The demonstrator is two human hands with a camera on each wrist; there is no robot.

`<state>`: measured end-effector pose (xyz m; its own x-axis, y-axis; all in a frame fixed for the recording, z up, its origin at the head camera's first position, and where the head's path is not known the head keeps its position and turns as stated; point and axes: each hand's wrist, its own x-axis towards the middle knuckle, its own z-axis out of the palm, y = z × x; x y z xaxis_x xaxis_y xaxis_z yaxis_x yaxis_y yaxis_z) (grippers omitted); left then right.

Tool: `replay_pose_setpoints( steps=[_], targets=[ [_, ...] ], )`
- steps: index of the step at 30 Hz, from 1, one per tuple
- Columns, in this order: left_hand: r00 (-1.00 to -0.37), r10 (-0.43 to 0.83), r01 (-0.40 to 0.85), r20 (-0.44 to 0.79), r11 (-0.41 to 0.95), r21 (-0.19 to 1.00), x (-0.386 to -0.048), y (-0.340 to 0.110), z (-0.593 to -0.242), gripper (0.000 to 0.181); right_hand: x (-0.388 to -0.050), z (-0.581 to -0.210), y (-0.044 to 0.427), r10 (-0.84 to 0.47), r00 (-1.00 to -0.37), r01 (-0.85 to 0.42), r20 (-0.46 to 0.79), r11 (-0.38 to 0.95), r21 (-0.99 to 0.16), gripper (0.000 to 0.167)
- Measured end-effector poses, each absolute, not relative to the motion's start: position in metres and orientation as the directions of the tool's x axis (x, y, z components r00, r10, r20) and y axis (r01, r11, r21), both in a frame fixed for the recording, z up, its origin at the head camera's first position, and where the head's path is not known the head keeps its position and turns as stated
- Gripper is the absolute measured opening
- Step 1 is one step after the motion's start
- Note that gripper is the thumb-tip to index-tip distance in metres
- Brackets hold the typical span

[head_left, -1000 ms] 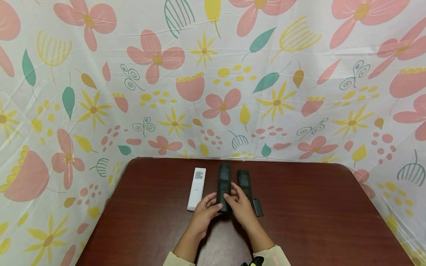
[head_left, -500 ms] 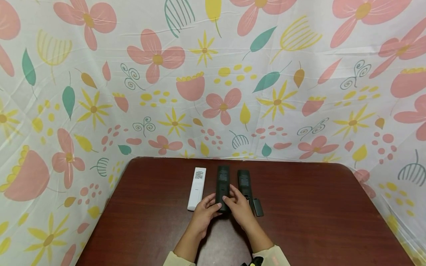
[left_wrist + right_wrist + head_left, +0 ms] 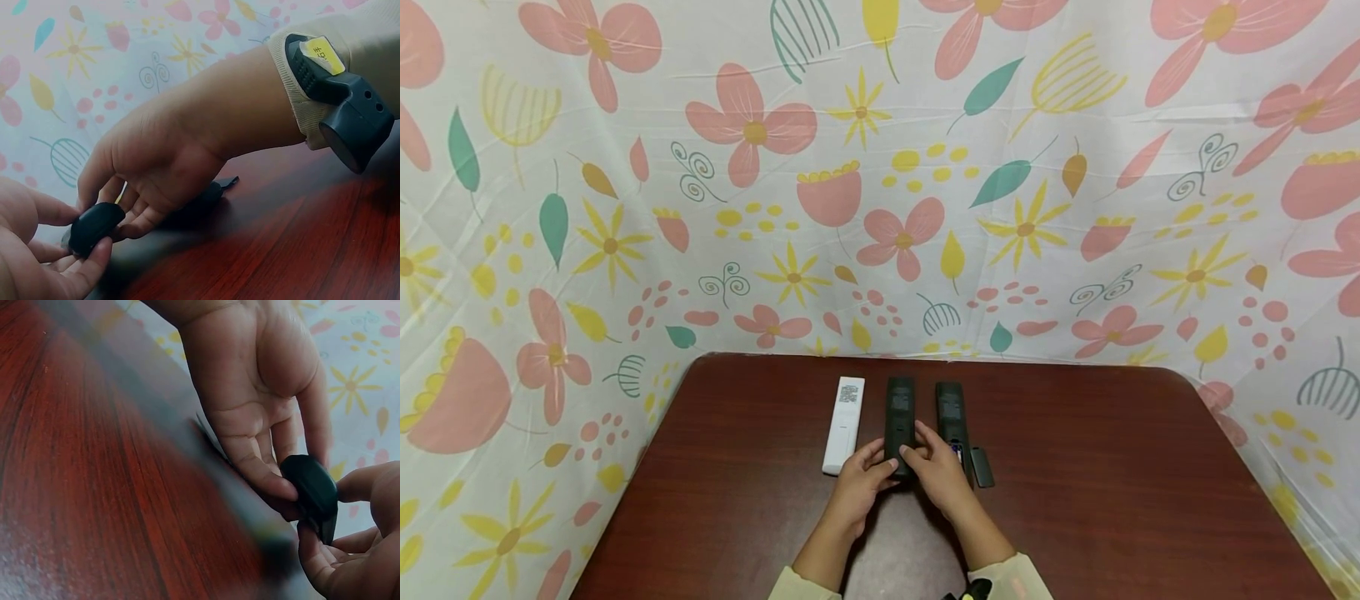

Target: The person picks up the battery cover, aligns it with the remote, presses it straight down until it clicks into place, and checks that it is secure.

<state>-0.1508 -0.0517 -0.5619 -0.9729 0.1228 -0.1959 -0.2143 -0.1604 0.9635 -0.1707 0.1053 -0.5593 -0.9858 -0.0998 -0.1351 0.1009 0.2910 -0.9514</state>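
Note:
Both hands hold a black remote (image 3: 899,417) lengthwise, back side up, by its near end. The left hand (image 3: 859,492) grips its left edge and the right hand (image 3: 942,479) its right edge, both thumbs on the back. In the left wrist view, the remote's end (image 3: 97,228) is pinched between the left hand (image 3: 31,244) and the right hand (image 3: 162,156). From the right wrist, the same end (image 3: 310,487) shows between the right hand (image 3: 362,550) and the left hand (image 3: 250,406), above the table.
A white remote (image 3: 844,425) lies left of the held one. To the right, another black remote (image 3: 951,408) lies with its battery compartment open, a dark cover (image 3: 982,468) beside it. The brown table (image 3: 1112,483) meets a flower-patterned cloth (image 3: 880,292) at its back edge.
The held remote has shifted slightly left and nearer the person, the right hand moving with it. More of the right remote's open battery compartment shows.

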Motion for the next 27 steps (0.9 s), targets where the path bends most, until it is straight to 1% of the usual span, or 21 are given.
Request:
replay_pose_setpoints(
  steps=[12,20,23,27],
  targets=[
    [-0.979,0.095,-0.191,-0.18,-0.124,0.974,-0.1506,-0.0498,-0.5678,0.06,-0.172,-0.5644,0.1046,-0.123,-0.984,0.087,-0.126,0.28,-0.956,0.066],
    [-0.983,0.075,-0.171,-0.165,-0.071,0.983,-0.1483,-0.0494,-0.567,0.06,-0.171,-0.5651,0.1042,-0.114,-0.985,0.087,-0.133,0.341,-0.936,0.066],
    [-0.986,0.059,-0.163,-0.159,-0.06,0.985,-0.1479,-0.0489,-0.5665,0.059,-0.1711,-0.5647,0.1041,-0.114,-0.985,0.087,-0.134,0.344,-0.935,0.066],
    [-0.991,0.033,-0.132,-0.132,0.002,0.991,-0.1481,-0.0484,-0.5657,0.058,-0.1711,-0.5622,0.1035,-0.119,-0.985,0.074,-0.125,0.363,-0.929,0.067]
  ],
)
